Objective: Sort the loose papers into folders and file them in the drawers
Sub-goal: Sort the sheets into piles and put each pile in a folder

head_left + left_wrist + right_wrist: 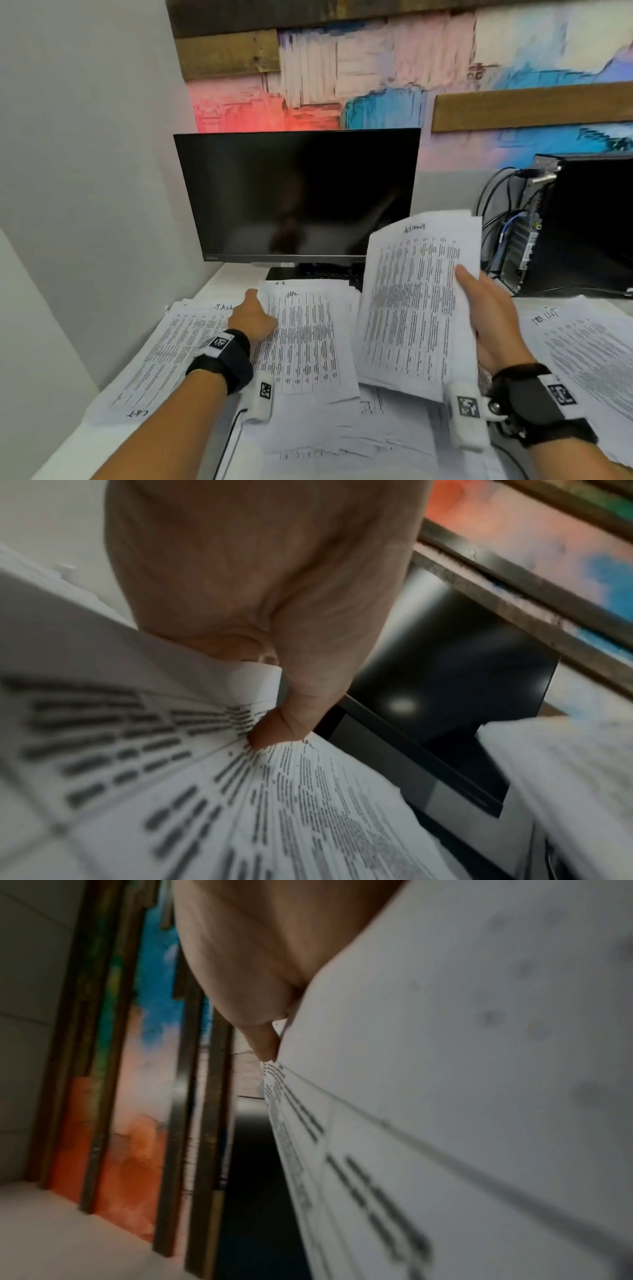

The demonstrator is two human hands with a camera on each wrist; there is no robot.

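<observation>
Right hand (493,318) pinches the lifted paper sheaf (418,301) at centre right; left hand (251,317) pinches the middle stack (308,339). Light, floppy sheets likely fan; grip edges firmly

A raised sheaf of printed sheets (414,305) stood tilted above the desk, a handwritten heading at its top; below it lay overlapping piles of printed papers: a left pile (178,342), a middle pile (308,339) and a right pile (589,359), each hand-labelled.
</observation>
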